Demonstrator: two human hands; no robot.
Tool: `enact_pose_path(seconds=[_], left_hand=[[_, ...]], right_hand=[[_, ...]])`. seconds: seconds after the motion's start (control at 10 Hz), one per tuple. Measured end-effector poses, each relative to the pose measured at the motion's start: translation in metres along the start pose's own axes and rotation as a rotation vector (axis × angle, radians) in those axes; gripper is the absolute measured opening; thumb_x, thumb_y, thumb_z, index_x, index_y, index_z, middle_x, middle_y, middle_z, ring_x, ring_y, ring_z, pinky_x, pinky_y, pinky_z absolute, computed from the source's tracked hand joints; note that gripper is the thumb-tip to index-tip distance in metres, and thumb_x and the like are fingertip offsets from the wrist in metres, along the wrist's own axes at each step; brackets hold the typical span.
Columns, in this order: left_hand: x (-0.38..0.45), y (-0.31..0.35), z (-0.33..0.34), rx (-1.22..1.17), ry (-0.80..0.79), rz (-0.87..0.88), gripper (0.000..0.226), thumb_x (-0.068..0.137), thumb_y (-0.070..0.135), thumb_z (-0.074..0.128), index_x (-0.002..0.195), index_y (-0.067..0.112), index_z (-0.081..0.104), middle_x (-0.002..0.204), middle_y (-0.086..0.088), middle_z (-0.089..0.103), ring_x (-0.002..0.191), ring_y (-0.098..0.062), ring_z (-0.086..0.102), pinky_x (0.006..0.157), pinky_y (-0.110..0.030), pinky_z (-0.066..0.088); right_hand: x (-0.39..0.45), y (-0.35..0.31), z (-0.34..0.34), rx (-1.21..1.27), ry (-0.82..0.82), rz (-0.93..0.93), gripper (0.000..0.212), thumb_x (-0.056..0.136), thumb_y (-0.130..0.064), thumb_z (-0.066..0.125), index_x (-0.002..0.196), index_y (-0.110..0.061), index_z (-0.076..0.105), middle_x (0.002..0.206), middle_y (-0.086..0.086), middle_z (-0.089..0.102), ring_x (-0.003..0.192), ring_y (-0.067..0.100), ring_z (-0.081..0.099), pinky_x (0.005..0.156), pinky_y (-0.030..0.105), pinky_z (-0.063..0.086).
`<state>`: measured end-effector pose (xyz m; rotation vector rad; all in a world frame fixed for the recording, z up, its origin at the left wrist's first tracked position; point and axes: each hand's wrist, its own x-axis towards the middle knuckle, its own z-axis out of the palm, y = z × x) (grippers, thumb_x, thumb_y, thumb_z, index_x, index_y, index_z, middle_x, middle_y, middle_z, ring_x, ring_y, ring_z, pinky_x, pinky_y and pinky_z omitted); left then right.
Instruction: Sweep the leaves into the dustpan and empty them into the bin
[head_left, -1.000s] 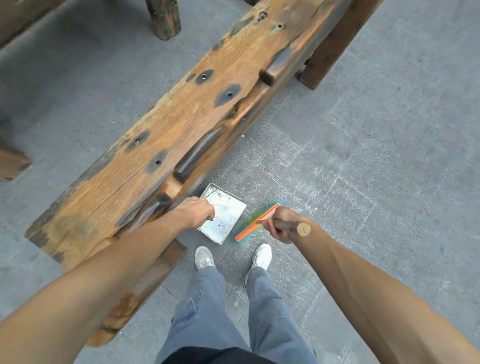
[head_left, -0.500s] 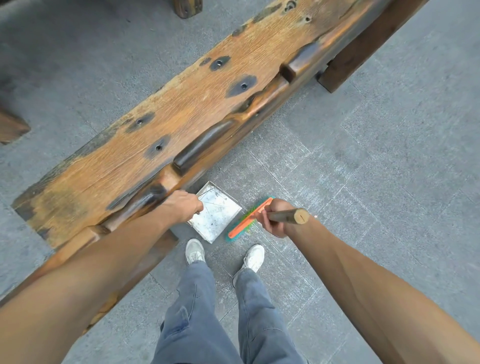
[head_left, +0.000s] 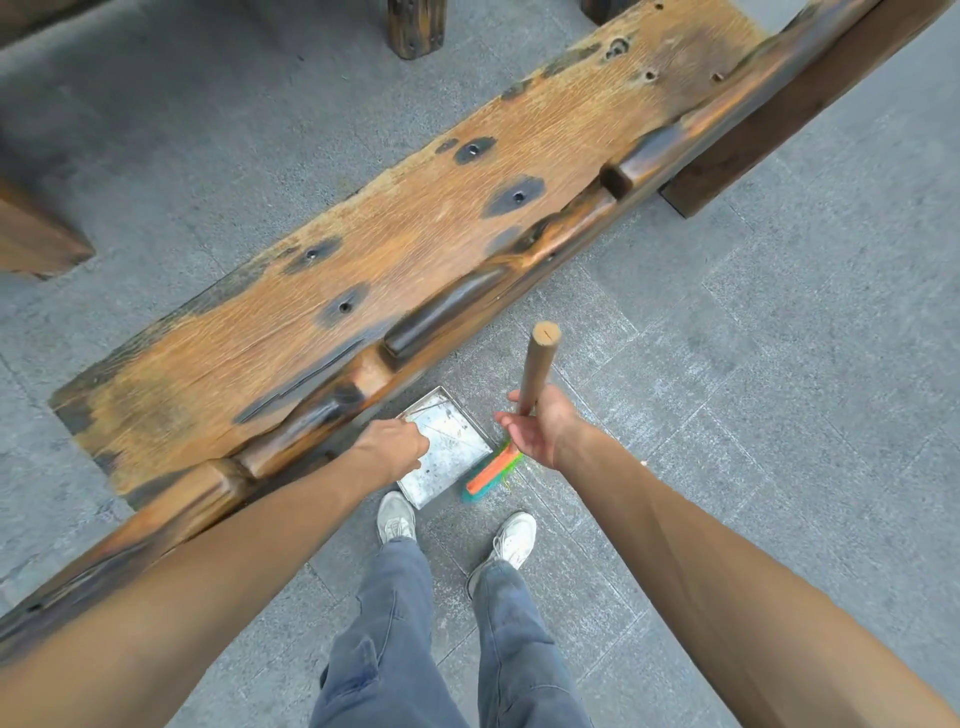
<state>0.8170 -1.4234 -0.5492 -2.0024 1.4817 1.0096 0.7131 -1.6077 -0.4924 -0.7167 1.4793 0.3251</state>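
Note:
A square metal dustpan (head_left: 448, 457) sits on the grey paving just ahead of my feet, its tray looking bare of leaves. My left hand (head_left: 396, 448) is closed over its thin handle at the pan's left side. My right hand (head_left: 537, 432) grips the wooden broom handle (head_left: 540, 364), which now stands nearly upright with its cut end toward me. The orange broom head with green bristles (head_left: 493, 472) rests on the ground against the pan's right edge. No leaves or bin show in view.
A long weathered wooden bench (head_left: 415, 260) runs diagonally just left of and above the dustpan, its edge close to my left hand. A bench leg (head_left: 737, 171) stands at the upper right, another post (head_left: 415, 26) at the top. My two white shoes (head_left: 511, 538) stand below the pan.
The broom handle has swung from pointing sideways to nearly upright in my right hand. The broom head stays by the pan's edge. My left hand stays on the dustpan handle.

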Motion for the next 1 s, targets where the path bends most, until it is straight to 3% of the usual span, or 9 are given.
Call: enact_pose_path(seconds=[0.2,0.3,0.4,0.5,0.8,1.0], left_hand=[[-0.008,-0.007,0.001,-0.085,0.055,-0.014,0.033,0.101,0.035,0.052,0.119,0.009,0.061,0.117,-0.012,0.064,0.117,-0.029,0.058,0.095,-0.04,0.051],[-0.014,-0.008,0.013,-0.152,0.161,0.009,0.036,0.099,0.039,0.05,0.126,0.016,0.056,0.132,-0.008,0.058,0.129,-0.024,0.047,0.098,-0.042,0.05],[-0.023,-0.002,0.025,-0.389,0.329,-0.03,0.04,0.097,0.038,0.046,0.134,0.023,0.048,0.145,-0.001,0.046,0.137,-0.019,0.036,0.101,-0.044,0.048],[-0.036,0.01,0.032,-0.702,0.512,-0.185,0.043,0.094,0.037,0.047,0.134,0.02,0.045,0.137,0.002,0.048,0.129,-0.02,0.041,0.097,-0.042,0.048],[-0.053,0.0,0.041,-1.034,0.467,-0.42,0.057,0.093,0.032,0.053,0.145,0.012,0.04,0.147,-0.01,0.049,0.136,-0.028,0.042,0.107,-0.04,0.037],[-0.066,-0.012,0.042,-1.072,0.372,-0.414,0.065,0.096,0.041,0.05,0.153,0.019,0.03,0.155,-0.007,0.041,0.142,-0.027,0.04,0.114,-0.043,0.035]], right_hand=[[-0.004,-0.008,0.033,-0.155,-0.007,-0.085,0.035,0.101,-0.02,0.031,0.124,-0.009,0.054,0.096,0.015,0.076,0.058,0.015,0.065,0.041,0.02,0.05],[-0.006,-0.008,0.05,-0.203,-0.028,-0.109,0.032,0.102,-0.021,0.03,0.123,-0.013,0.053,0.094,0.012,0.076,0.063,0.016,0.067,0.046,0.021,0.052],[-0.008,-0.007,0.069,-0.204,-0.053,-0.122,0.027,0.101,-0.026,0.028,0.109,-0.017,0.052,0.103,0.011,0.075,0.059,0.015,0.065,0.046,0.018,0.05],[-0.008,0.0,0.091,-0.278,-0.1,-0.126,0.029,0.1,-0.033,0.029,0.107,-0.018,0.053,0.11,0.007,0.073,0.062,0.015,0.065,0.047,0.016,0.049],[0.002,0.02,0.134,-0.378,-0.12,-0.103,0.041,0.102,-0.045,0.023,0.114,-0.017,0.051,0.113,0.004,0.069,0.065,0.015,0.065,0.061,0.024,0.057],[-0.001,0.021,0.127,-0.531,-0.095,-0.153,0.052,0.1,-0.053,0.018,0.125,-0.02,0.049,0.114,0.007,0.067,0.063,0.016,0.065,0.051,0.021,0.049]])
